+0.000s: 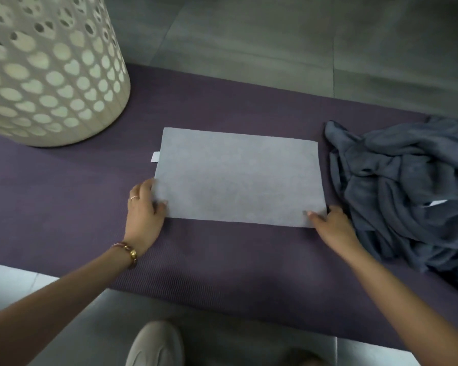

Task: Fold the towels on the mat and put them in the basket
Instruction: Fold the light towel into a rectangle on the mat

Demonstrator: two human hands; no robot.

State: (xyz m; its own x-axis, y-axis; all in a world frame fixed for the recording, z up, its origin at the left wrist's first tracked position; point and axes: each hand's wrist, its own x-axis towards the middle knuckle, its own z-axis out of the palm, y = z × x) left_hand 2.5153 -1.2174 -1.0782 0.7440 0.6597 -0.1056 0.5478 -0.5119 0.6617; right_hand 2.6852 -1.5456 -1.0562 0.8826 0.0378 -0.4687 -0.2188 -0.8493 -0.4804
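Pinching both near corners looks right: your left hand (146, 207) and right hand (329, 220) each grip a corner of the grey towel (238, 178), which lies flat mid-mat (64, 196). I'd lift evenly, match the edges and smooth the crease, keeping clear of the dark pile (407, 186), then drop it in the basket (50, 75).

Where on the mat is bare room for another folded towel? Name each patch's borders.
Bare mat: between basket and light towel, and behind that towel up to the floor. Crowded right: dark towel pile beside the right hand.
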